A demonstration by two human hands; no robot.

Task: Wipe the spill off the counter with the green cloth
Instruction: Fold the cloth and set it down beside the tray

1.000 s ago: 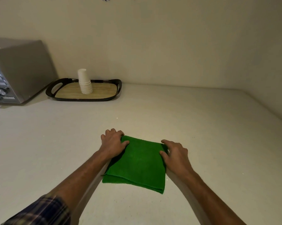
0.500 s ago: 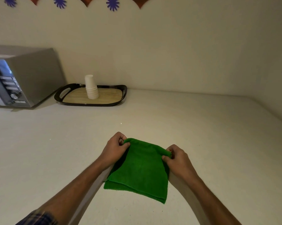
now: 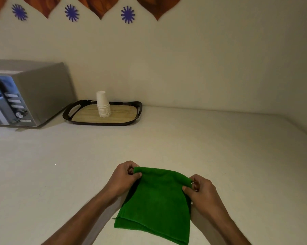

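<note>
Both hands pinch the green cloth at its far corners, left hand and right hand, near the counter's front edge (no spill visible); wiping looks unstarted.

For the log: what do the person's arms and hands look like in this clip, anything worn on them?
Both forearms are bare as far as the frame shows; no sleeve, watch or glove is visible now. The left hand has nothing on it that can be seen. The right hand has a small bright glint at one finger, possibly a ring, too small to tell for sure.
</note>
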